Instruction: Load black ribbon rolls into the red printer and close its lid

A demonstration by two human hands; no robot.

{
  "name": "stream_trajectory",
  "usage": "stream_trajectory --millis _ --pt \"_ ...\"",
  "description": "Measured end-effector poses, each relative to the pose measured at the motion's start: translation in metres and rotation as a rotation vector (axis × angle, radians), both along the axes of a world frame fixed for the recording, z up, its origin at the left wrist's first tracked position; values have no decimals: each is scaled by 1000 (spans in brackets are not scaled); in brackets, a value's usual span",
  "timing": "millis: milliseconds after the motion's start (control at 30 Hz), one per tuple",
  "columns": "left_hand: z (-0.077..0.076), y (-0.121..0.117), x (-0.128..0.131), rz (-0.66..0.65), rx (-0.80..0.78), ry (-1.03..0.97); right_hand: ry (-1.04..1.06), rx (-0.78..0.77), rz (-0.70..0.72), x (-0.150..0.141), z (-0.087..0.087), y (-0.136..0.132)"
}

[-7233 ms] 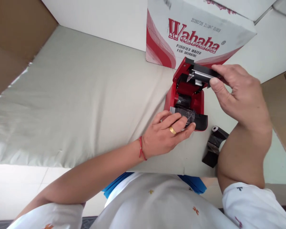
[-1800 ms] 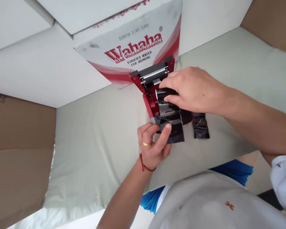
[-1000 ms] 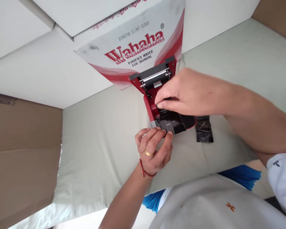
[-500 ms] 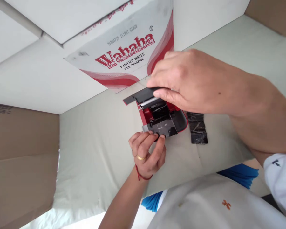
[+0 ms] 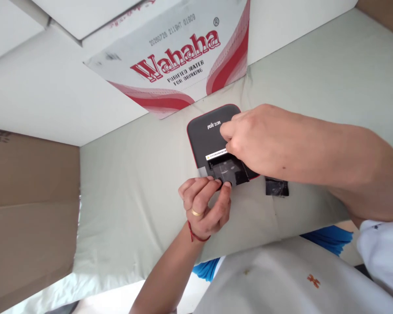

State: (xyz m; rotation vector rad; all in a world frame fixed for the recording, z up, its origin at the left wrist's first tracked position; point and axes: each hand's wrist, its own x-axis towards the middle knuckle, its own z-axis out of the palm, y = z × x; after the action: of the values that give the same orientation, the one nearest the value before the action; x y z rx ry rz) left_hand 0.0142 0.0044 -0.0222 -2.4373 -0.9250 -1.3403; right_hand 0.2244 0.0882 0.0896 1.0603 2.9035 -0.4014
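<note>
A small black printer [image 5: 203, 126] with a red rim and white lettering lies on the cloth, its lid down flat. A strip of shiny black film [image 5: 231, 171] lies across its front opening. At the front edge, my left hand [image 5: 206, 203] has its thumb and fingers closed on the end of this film. My right hand [image 5: 249, 135] is closed, its curled fingers pressed against the right side of the lid; it hides part of the white label strip [image 5: 215, 154]. Near my right wrist, a separate piece of black film [image 5: 277, 186] lies on the cloth, partly covered by my forearm.
Behind the printer stands a white and red Wahaha water carton [image 5: 177, 65], against white boxes [image 5: 52, 100]. A brown cardboard box [image 5: 32, 209] stands at the left. Pale green cloth [image 5: 124, 187] covers the work surface, whose near edge runs by my body.
The printer's lid, raised in my right hand before, has come down shut, hiding the red interior and metal roller. My right hand has moved down and curled; my left hand stays at the film.
</note>
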Motion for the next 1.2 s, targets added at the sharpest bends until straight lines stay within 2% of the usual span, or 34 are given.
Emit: stream_trajectory --millis 133,300,467,600,767,900,1000,1100,1200 --pt "-2 0 -1 5 -7 -5 -191 44 -23 1 20 1" --pt "-6 0 -8 48 -93 -118 -162 -39 58 -1 32 -2" --pt "-6 8 -17 113 -211 -286 -147 -41 205 -2 27 -19" --pt "-4 14 -19 119 -165 -276 -164 3 243 0 21 -25" --pt "2 20 -17 201 -184 -341 -233 1 219 -5 26 -28" --pt "7 24 -16 187 -240 -307 -252 -14 163 -9 30 -29" --pt "9 24 -16 193 -290 -290 -189 -28 196 -5 25 -27" --pt "5 22 -16 171 -285 -279 -91 -9 229 -1 21 -22" --pt "-4 19 -17 148 -253 -279 -75 -24 133 -1 19 -13"
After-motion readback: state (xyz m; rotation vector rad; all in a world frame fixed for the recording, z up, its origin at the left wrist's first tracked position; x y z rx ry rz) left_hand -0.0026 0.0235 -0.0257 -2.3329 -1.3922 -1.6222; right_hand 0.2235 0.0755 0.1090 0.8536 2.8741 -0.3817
